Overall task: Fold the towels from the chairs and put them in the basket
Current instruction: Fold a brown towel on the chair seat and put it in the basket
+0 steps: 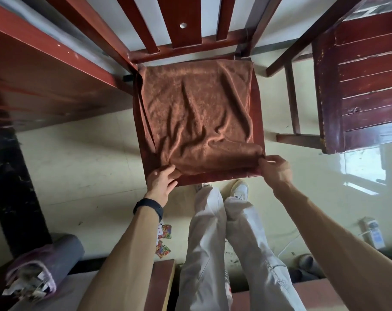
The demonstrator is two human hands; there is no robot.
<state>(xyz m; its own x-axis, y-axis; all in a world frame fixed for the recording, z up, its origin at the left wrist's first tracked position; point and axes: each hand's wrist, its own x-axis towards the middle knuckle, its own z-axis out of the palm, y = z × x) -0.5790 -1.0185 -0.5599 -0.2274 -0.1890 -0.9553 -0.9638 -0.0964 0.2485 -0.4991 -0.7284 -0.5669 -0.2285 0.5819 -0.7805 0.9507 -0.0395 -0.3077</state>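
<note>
— Progress so far?
— Brown towel (197, 113) lies spread on the chair seat (217, 178); your left hand (161, 182) and right hand (274, 168) each pinch a near corner. Folding seems barely begun; no basket visible.

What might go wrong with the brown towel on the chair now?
1. The towel is wrinkly, so a fold made now might come out lumpy.
2. Its left edge hangs over the side of the chair, so it might slide down to the floor when lifted.
3. The left hand and right hand hold only the near corners, so the far end may drag or bunch up.
</note>
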